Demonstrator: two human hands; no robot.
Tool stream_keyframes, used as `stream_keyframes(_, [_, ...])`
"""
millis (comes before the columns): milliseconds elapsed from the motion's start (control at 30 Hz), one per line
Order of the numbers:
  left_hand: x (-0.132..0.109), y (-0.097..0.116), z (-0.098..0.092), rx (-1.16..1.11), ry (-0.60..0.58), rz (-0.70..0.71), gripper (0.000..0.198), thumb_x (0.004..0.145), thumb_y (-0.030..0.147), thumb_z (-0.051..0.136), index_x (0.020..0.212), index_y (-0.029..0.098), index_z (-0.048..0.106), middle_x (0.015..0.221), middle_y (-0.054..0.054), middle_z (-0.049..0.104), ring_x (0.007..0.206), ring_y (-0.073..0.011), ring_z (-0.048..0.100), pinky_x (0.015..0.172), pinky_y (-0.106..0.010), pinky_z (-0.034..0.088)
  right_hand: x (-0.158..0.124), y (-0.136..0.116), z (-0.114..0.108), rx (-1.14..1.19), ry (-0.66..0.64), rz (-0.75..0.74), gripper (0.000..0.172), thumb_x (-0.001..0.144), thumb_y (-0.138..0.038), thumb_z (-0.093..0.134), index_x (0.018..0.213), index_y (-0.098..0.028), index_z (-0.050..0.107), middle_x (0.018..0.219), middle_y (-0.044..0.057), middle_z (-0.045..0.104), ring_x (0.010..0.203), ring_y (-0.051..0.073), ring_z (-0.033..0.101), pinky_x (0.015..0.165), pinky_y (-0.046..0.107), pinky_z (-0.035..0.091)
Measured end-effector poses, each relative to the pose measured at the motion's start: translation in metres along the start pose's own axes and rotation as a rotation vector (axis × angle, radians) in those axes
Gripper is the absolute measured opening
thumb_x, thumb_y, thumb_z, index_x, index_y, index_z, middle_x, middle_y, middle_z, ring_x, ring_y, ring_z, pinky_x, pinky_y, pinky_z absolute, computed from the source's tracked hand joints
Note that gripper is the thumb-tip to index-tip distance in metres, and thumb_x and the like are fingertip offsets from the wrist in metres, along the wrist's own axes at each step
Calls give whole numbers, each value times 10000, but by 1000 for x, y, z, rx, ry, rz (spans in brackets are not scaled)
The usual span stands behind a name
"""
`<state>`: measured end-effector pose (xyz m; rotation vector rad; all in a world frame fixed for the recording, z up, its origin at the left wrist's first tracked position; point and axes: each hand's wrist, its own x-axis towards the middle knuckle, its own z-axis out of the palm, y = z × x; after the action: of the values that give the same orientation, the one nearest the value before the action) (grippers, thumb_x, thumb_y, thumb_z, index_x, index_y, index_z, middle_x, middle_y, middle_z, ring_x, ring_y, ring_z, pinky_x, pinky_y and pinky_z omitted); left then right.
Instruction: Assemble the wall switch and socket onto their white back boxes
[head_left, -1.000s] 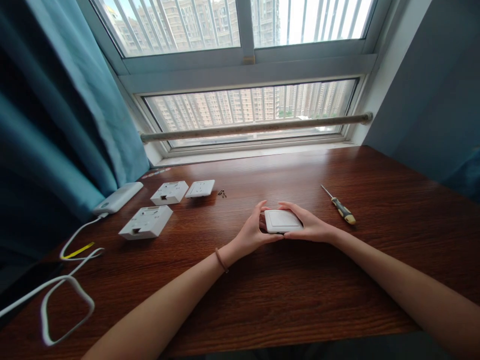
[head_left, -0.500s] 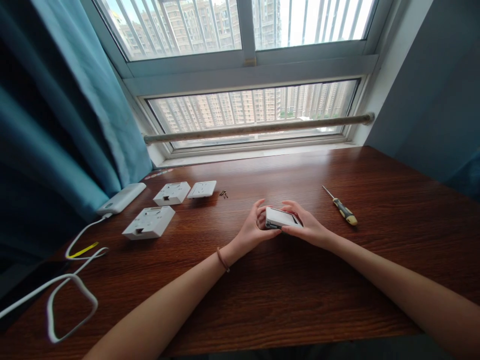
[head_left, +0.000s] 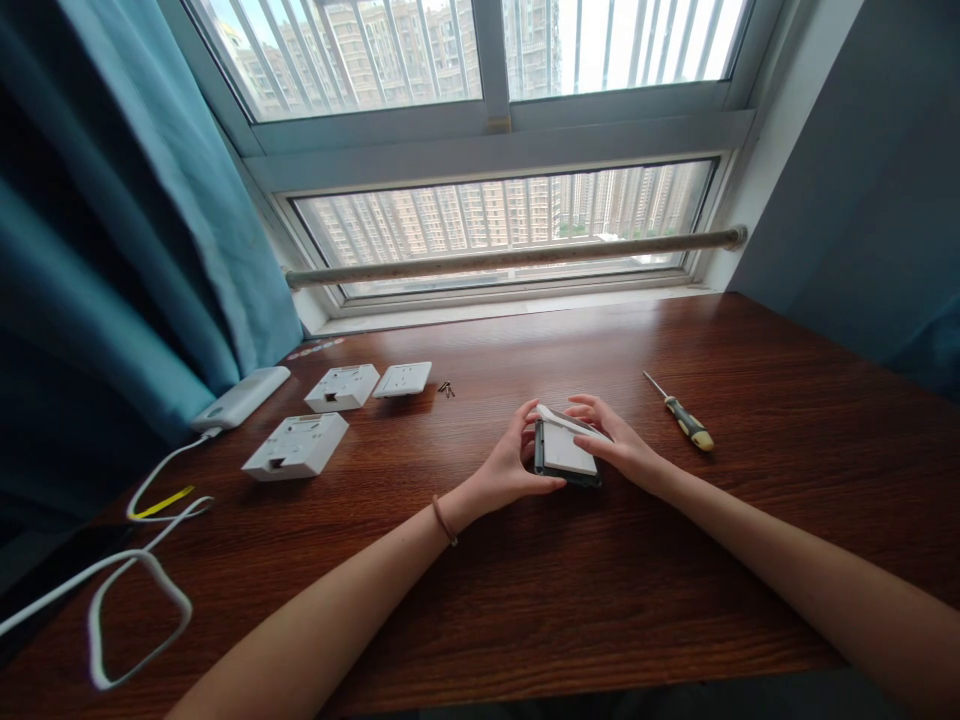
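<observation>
My left hand grips a wall switch by its left side, thumb along the near edge and fingers behind. The switch has a white face and a dark grey base, and it sits low over the table. In my right hand is the white cover frame, pinched at its right end between thumb and fingers. The frame is tilted up from the switch's near side, exposing the dark edge. Its far side lies close to the switch; whether they still touch there I cannot tell.
Two white mounting boxes, a white socket panel and several screws lie left of my hands. A screwdriver rests at the right. At the far left are a white power bank, its cable and a yellow strip.
The cover frame has come up from the switch's near side, tilted by my right hand. The white face and dark base now show. My left hand keeps its hold.
</observation>
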<state>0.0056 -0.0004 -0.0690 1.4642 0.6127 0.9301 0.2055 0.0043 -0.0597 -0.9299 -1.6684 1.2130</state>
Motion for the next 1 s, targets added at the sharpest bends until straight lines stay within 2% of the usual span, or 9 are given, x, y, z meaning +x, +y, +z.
stream_keyframes(133, [-2,2,1,83,-17,-1,1070,579,154,779,1379,330,91,1349,-112,308,1188,-277,448,973,-436,411,3,0,-3,28,-18,-22,569,763,-447,604,1224,-226,354,1181,108,501,1118,259,493,943,430,389])
stream_keyframes(233, [-3,3,1,151,-21,19,1067,585,172,775,1385,302,81,1316,-112,327,1172,-268,453,983,-425,399,6,-3,-14,-69,9,-88,590,761,-426,614,1243,-234,334,1247,110,461,1196,255,428,1006,424,329])
stream_keyframes(333, [-2,2,1,248,-10,29,1054,585,200,776,1383,267,91,1284,-110,346,1163,-260,448,1003,-414,375,11,-5,-36,-350,56,-152,629,739,-419,634,1264,-236,341,1293,102,420,1238,265,368,1038,427,286])
stream_keyframes(467, [-2,2,1,405,-2,5,1028,588,245,770,1375,219,110,1291,-131,340,1151,-266,445,1013,-429,352,17,5,-67,-785,76,-157,672,687,-394,669,1265,-201,385,1255,113,439,1214,291,364,1040,427,282])
stream_keyframes(567, [-2,3,1,514,0,10,997,586,270,765,1363,181,146,1289,-146,338,1190,-283,397,1041,-444,306,20,16,-80,-951,43,-147,714,657,-375,686,1276,-168,394,1247,127,452,1203,298,373,1030,421,301])
stream_keyframes(800, [-1,9,4,635,-18,34,940,582,269,759,1339,152,215,1254,-141,359,1182,-273,378,1046,-440,287,20,26,-86,-953,-132,-96,667,702,-357,633,1284,-119,411,1276,159,475,1191,282,430,1019,425,331])
stream_keyframes(1000, [-2,10,5,656,-16,39,912,581,279,761,1324,148,249,1257,-141,372,1183,-268,381,1048,-434,288,20,26,-81,-964,-146,-134,675,705,-275,621,1330,-155,394,1388,132,388,1323,311,250,1072,483,240])
